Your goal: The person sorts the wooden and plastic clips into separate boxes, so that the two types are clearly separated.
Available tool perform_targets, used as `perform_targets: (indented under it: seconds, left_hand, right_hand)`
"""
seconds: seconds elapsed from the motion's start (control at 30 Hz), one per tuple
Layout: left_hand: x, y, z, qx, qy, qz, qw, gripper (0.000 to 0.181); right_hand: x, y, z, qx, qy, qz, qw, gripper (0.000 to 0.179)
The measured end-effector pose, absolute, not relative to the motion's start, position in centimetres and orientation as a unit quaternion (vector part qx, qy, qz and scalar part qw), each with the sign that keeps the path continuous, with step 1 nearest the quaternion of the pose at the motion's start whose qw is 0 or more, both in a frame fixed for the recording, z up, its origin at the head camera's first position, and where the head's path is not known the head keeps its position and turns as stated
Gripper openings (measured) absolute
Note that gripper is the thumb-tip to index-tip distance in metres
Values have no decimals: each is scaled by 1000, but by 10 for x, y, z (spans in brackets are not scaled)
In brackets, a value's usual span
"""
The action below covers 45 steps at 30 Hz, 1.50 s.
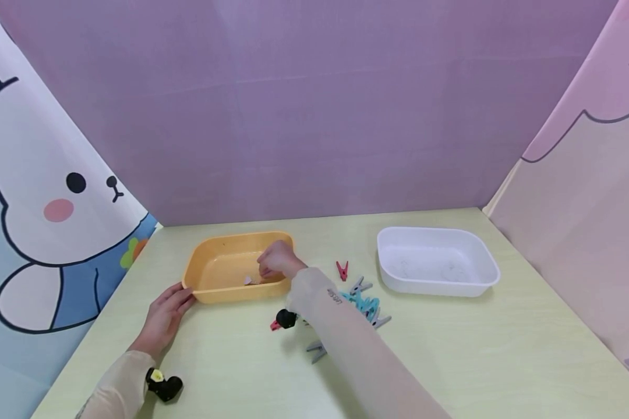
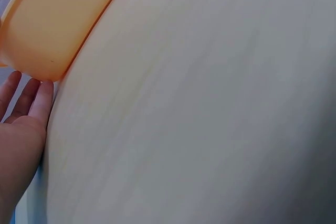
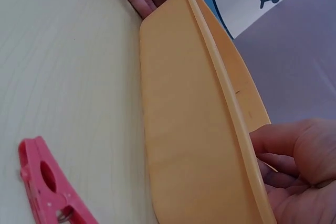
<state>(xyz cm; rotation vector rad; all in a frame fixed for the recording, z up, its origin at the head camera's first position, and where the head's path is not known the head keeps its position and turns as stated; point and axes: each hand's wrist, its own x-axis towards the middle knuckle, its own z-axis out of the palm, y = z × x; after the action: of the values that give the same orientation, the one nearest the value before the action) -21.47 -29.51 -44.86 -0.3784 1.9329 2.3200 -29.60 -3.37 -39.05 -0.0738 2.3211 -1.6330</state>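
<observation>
My left hand (image 1: 164, 317) touches the near left corner of an orange plastic basin (image 1: 230, 297). In the left wrist view its fingers (image 2: 43, 100) lie fairly straight against the basin's outer wall. My right hand (image 1: 280, 259) reaches over the near rim into the basin's right part, its fingers bent downward. The right wrist view hides those fingertips behind the rim, so whether they pinch anything is unclear. A small pale thing (image 1: 248, 281) lies on the basin floor beside that hand, too small to make out.
Blue clothespins (image 1: 366, 304), a grey clothespin (image 1: 317, 350) and a red clothespin (image 1: 342, 270) lie on the table around my right forearm. Another red clothespin (image 3: 50, 187) shows near the basin. A white basin (image 1: 437, 288) stands at the right. A purple wall rises behind.
</observation>
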Motion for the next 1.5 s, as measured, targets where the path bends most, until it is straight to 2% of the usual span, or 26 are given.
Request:
perform_targets:
  seconds: [0.33,0.53,1.03,1.27,1.5]
  left_hand:
    - [-214,-295,-449,-124,626,769,47,64]
    - [-213,-295,-449,-125,628,766,50,66]
    - [-213,-297,-449,-100,639,761,54,69]
    - [-213,-298,-448,-96,632,768,52,65]
    - [-213,-297,-449,-101,629,769,51,63]
  right_hand:
    - [-296,-34,-391,-32,778,-609,153,26]
    - [-298,-29,-389,-53,753,-631,177,27]
    - [-291,3,-367,-106,703,-669,217,23]
    - [-286,18,-362,-129,712,-659,207,24]
    - [-282,34,-362,-134,708,-658,220,24]
